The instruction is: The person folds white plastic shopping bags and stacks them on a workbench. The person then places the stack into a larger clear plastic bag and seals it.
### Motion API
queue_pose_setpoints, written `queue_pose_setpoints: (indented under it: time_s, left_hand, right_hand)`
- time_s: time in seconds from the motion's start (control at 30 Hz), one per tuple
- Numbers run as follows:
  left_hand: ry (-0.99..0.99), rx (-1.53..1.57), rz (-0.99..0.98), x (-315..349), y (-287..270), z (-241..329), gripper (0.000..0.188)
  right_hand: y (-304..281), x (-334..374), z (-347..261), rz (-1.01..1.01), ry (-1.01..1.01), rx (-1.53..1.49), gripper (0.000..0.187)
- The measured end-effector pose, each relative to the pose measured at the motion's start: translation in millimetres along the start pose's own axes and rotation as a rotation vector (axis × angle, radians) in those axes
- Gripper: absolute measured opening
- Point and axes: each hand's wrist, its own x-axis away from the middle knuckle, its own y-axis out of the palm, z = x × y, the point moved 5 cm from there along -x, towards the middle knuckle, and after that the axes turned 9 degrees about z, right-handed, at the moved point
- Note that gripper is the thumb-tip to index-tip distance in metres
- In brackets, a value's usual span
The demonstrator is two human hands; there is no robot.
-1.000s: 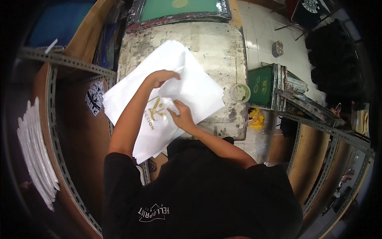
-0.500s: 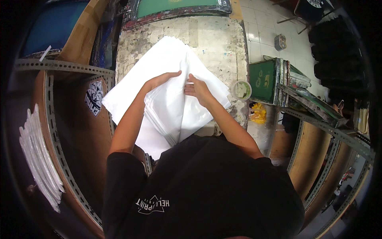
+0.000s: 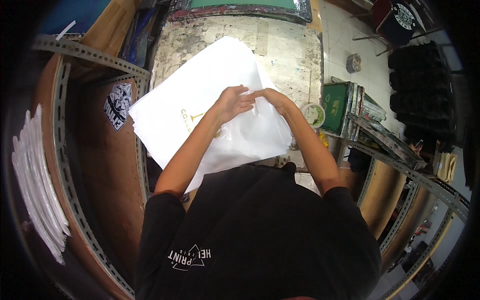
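A stack of thin, glossy white sheets (image 3: 205, 75) lies turned at an angle on the worn, paint-marked table (image 3: 195, 37). Gold printing shows on the top sheet, partly covered by my left forearm. My left hand (image 3: 233, 104) rests palm-down on the stack, its fingers stretched and slightly apart. Close beside it, my right hand (image 3: 275, 99) is at the right part of the stack, where the sheets rise in a fold. One digit of it reaches left over the white surface; its other fingers are hidden by the sheets they appear to grip.
A roll of tape (image 3: 314, 115) sits at the table's right edge. Green printing screens (image 3: 335, 107) lean on a metal rack to the right, and another framed screen (image 3: 240, 11) lies at the far end. A perforated metal shelf (image 3: 92, 56) borders the left side.
The folded-up sheets have come down flat, exposing gold printing. My left hand has moved right and opened out on the stack; my right hand has shifted right. The view has tilted slightly.
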Motion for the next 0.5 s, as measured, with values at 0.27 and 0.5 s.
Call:
queue_pose_setpoints:
  time_s: [0.27,0.5]
  left_hand:
    - [0.312,0.019,0.187,-34.8,-14.5,-21.1,0.071]
    - [0.273,-0.196,0.468,-50.1,1.6,7.7,0.068]
  right_hand:
    - [-6.4,-14.3,-4.9,-0.021,0.01,-0.311,0.043]
    - [12.8,-2.2,-45.8,-0.196,-0.283,-0.41,0.075]
